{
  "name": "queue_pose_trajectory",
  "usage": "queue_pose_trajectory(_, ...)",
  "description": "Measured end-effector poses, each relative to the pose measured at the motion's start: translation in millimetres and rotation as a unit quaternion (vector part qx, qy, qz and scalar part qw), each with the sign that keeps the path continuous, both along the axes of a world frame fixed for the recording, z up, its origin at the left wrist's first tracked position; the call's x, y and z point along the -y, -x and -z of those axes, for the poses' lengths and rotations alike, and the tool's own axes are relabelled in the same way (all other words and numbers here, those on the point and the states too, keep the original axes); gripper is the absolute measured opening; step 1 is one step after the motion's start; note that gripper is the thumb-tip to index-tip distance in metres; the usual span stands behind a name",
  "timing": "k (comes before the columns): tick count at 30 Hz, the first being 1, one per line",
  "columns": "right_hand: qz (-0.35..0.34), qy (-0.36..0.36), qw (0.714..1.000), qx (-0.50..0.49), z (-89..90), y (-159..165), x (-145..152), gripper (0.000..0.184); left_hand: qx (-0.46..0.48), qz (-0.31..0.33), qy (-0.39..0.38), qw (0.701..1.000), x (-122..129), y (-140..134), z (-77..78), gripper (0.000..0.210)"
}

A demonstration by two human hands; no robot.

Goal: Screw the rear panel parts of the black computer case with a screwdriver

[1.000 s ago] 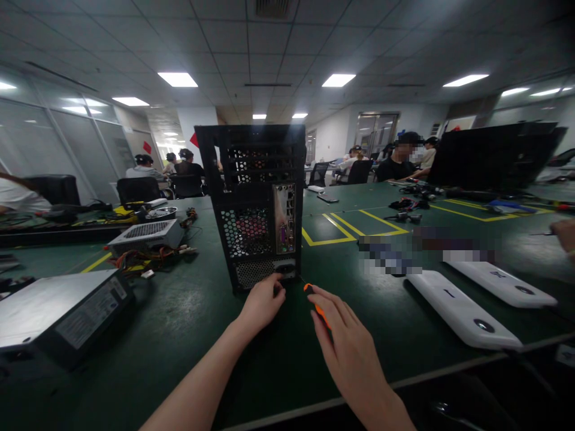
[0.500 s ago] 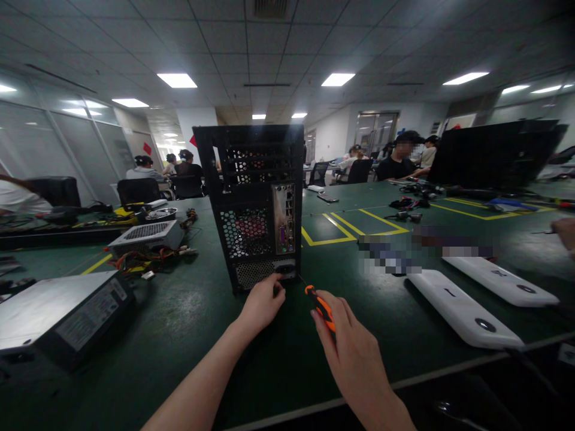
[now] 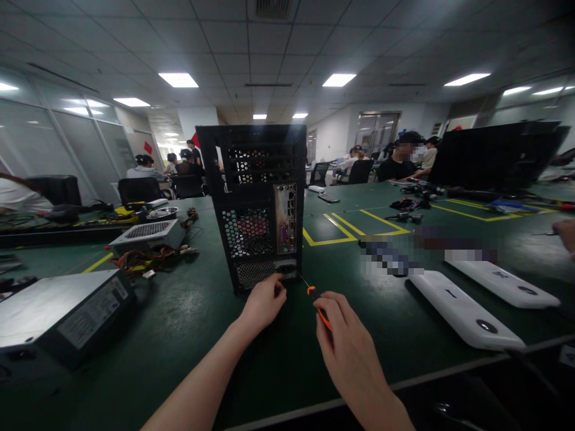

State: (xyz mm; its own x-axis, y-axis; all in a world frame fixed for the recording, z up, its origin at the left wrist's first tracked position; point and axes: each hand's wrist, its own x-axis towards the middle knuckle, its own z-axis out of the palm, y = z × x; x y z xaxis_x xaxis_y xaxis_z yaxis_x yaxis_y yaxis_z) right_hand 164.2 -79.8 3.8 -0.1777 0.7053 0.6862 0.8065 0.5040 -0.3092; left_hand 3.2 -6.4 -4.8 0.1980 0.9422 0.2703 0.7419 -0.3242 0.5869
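Black metal computer case [image 3: 251, 200], upright on green tabletop [image 3: 188, 335], ahead of both hands, rear side turned toward the camera. Shows open slots in the upper part, a honeycomb vent [image 3: 247, 233] below them, a silver port plate [image 3: 279, 209] with a purple connector [image 3: 284, 234] on the right, and a perforated panel [image 3: 254, 275] with a dark socket [image 3: 288, 269] at the bottom.

Left hand [image 3: 265, 299]: at the bottom of the rear side, just below the socket. Fingers bent, thumb near the curled index finger, fingertips close to or against the case. Cannot tell any pinch there.

Right hand [image 3: 345, 335]: to the right of the case and nearer the camera, apart from it. Pinches the orange-and-black screwdriver [image 3: 311, 292] between thumb and fingers, fingers held close together. Points the thin shaft [image 3: 304, 280] up and left toward the lower right corner of the case. Cannot tell contact at the tip.

Left side: silver power supply unit [image 3: 67, 305], labelled; behind it, a grilled metal unit [image 3: 146, 234] with loose coloured cables [image 3: 157, 257] beside it.

Right side: two white devices [image 3: 462, 305], side by side; yellow tape outlines [image 3: 332, 242]; black monitor [image 3: 494, 158]. At the edge, a co-worker's hand [image 3: 566, 233] with a thin tool [image 3: 544, 234], partly cut off. Farther back, seated people [image 3: 398, 167] under ceiling lights [image 3: 339, 80].
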Motion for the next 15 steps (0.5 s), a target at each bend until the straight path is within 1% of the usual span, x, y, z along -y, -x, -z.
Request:
queue_pose_trajectory(5,-0.013,-0.010,1.000,-0.004,-1.2,-0.2,-4.3,0.014,0.005,0.000,0.001,1.000,0.4,0.0,-0.1,0.035)
queue_pose_trajectory(12,-0.006,-0.004,1.000,-0.013,-3.5,0.2,-6.1,0.024,0.008,-0.005,0.011,1.000,-0.7,0.6,0.7,0.035)
queue_pose_trajectory(15,-0.021,-0.013,0.999,-0.022,-2.3,1.0,-5.3,0.017,0.011,0.001,0.013,1.000,-0.9,0.6,0.9,0.035)
